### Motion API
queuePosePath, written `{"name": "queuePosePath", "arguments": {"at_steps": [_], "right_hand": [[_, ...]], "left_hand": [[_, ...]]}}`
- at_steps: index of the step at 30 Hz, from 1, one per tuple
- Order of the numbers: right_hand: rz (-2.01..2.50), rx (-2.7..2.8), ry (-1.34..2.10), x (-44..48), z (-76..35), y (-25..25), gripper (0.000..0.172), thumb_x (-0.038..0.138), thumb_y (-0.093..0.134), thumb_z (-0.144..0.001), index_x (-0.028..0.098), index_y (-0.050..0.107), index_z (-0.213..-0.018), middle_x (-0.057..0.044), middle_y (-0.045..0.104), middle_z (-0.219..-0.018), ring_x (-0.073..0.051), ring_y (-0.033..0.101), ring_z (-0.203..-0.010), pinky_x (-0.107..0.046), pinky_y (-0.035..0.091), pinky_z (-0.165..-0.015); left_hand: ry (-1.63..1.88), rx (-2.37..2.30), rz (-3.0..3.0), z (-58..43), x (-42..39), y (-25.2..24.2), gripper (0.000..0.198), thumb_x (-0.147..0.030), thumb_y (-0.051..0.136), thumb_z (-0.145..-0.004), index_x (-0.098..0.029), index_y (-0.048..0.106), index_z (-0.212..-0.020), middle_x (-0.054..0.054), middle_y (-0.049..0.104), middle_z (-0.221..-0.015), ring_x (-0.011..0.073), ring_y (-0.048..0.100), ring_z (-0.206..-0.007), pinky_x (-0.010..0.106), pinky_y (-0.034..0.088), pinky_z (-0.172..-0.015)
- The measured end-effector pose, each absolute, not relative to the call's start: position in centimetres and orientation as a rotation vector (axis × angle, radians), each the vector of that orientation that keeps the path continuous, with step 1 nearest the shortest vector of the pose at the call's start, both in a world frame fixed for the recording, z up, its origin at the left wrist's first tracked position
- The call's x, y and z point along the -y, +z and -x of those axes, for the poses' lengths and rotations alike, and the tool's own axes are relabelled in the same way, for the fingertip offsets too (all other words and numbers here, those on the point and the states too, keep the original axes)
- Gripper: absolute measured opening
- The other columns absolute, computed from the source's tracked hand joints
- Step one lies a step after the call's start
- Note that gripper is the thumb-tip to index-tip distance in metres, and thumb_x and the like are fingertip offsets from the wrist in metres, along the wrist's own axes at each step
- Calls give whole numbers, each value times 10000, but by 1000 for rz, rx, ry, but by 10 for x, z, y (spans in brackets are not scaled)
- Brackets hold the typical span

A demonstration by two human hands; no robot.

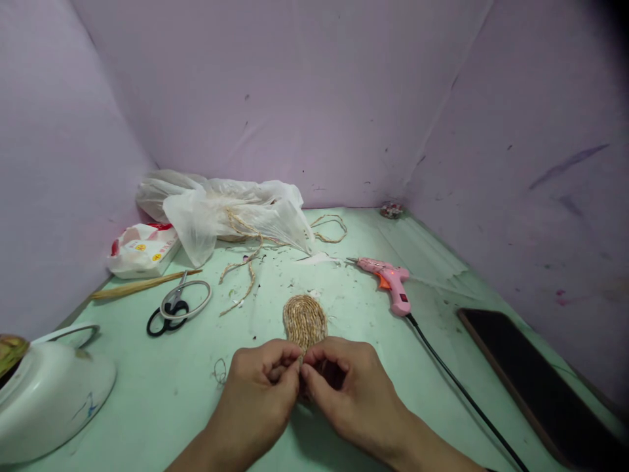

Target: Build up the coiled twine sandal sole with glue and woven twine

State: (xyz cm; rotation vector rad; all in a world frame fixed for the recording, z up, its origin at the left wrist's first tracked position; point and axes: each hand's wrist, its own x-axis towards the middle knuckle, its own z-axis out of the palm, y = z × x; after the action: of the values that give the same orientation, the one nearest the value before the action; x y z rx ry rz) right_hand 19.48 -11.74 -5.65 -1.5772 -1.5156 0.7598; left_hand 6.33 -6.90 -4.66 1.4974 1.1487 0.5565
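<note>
A woven straw piece (pixel 305 319), made of rows of twisted cord with a rounded far end, stands out beyond my fingers at the centre front. My left hand (pixel 263 393) pinches its near part from the left, thumb and forefinger pressed together. From the right, my right hand (pixel 351 390) pinches the same part, its fingertips touching or nearly touching those of the left. The piece's lower end is mostly hidden by my hands. To the right lies a pink glue gun (pixel 392 280) with a small lit light, its nozzle pointing left.
Black-handled scissors (pixel 168 314) lie under a pale ring (pixel 209 303) at left. Behind are straw cord (pixel 252 278), a plastic bag (pixel 236 203) and a tissue pack (pixel 143 252). A white bowl (pixel 59 400) stands front left, a phone (pixel 535 387) right.
</note>
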Motion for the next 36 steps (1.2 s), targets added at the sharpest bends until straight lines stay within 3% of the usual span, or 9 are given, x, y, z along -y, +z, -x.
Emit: {"name": "queuePosePath", "arguments": {"at_steps": [9,19,31,36], "right_hand": [[1659,1302,969,111,-195,-57,98,176,504,-655,159,567,-582,13,543,-501,-91,466,-463,-191,341,-435],[1530,1136,1187,107,-197,-56,96,197,510,-683,150,545,-606,35,469,-508,-77,396,-476,-199,315,-453],[1580,1077,1153,107,-196,-54,114,224,580,-663,129,639,-683,-1,571,-553,-91,465,-498,-207,367,-474],[1542,1080,1144,107,-196,-54,102,194,545,-667,132,620,-636,18,534,-522,-82,437,-485,-203,349,-467]], "left_hand": [[528,-1111,-1444,-63,70,-48,145,-212,560,-673,-135,672,-723,-14,588,-532,86,492,-494,190,388,-482],[488,-1119,-1213,-67,57,-42,214,-254,592,-578,-103,610,-729,-57,486,-349,53,363,-302,172,255,-330],[665,-1136,-1250,-67,64,-37,147,-223,639,-574,-121,635,-680,-33,562,-476,66,474,-425,173,381,-424],[646,-1133,-1268,-66,66,-39,131,-211,634,-592,-123,625,-688,-34,561,-490,65,475,-424,174,397,-428]]}}
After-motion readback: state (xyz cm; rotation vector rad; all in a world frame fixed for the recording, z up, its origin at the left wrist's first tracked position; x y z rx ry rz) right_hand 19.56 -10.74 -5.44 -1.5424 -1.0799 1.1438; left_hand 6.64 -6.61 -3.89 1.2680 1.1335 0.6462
